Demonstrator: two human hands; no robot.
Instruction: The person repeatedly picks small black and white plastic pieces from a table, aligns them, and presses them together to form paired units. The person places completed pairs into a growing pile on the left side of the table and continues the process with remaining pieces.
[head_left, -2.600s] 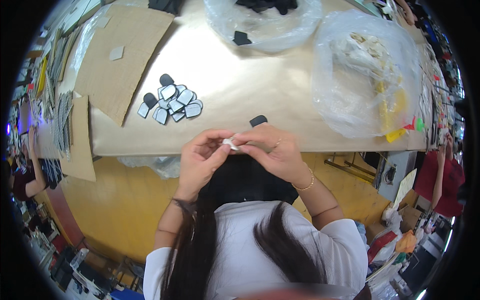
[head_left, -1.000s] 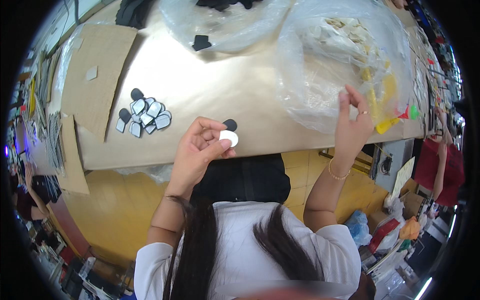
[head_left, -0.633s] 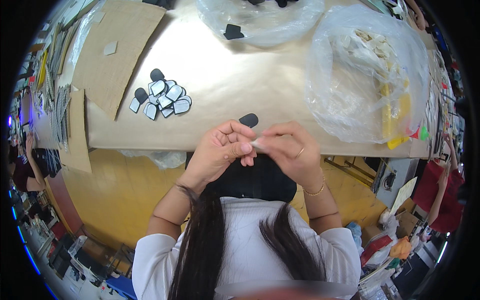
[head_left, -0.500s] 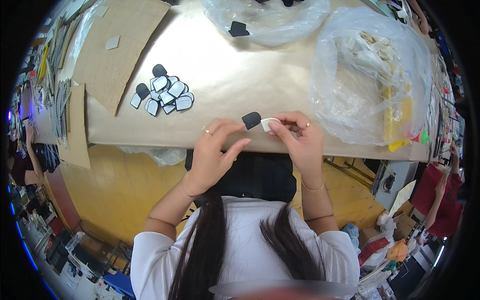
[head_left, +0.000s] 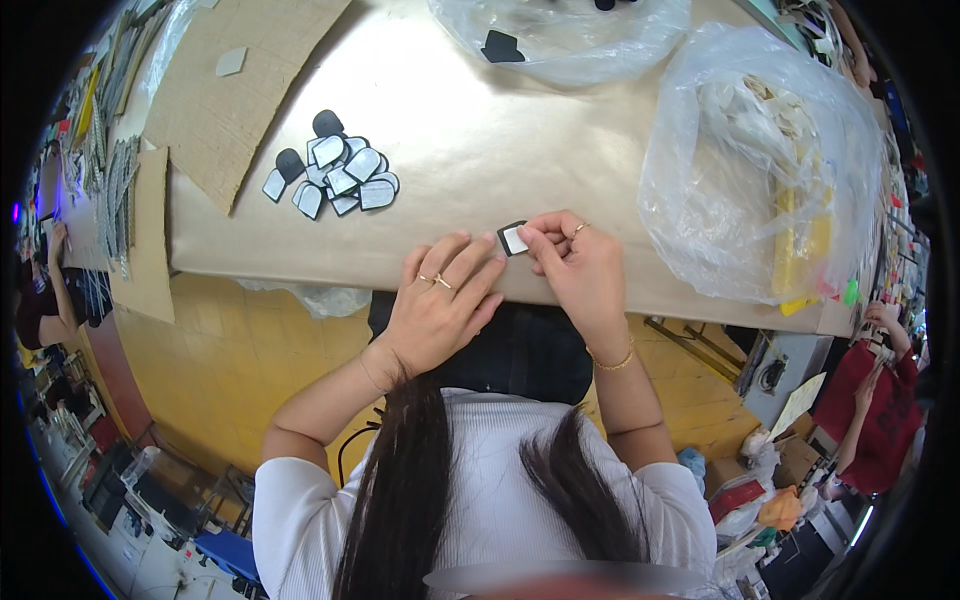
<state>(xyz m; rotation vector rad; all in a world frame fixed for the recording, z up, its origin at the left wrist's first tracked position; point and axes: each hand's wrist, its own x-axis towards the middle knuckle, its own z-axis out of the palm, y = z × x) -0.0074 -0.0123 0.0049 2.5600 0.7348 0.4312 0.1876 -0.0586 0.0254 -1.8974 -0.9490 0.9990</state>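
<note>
A small black patch [head_left: 503, 248], rounded at one end, lies flat near the table's front edge. On top of it is a smaller white patch [head_left: 513, 240], leaving a dark border. My right hand [head_left: 578, 265] has its thumb and finger pinched at the white patch's right side, and they hide part of both patches. My left hand [head_left: 440, 290] rests beside them on the table with fingers stretched out, the fingertips close to the black patch's left edge. Further left sits a loose pile of black patches with white faces [head_left: 345, 170], a few showing plain black.
A clear plastic bag with cream-white pieces [head_left: 760, 160] stands at the right, a yellow object near it. Another clear bag [head_left: 570, 45] with black pieces lies at the far side. Cardboard sheets [head_left: 240, 110] cover the left. Other people work at both sides.
The white patch, earlier held beside the black one, now lies over it. The black patch has gone from my left fingers down onto the table, and my left hand has spread flat.
</note>
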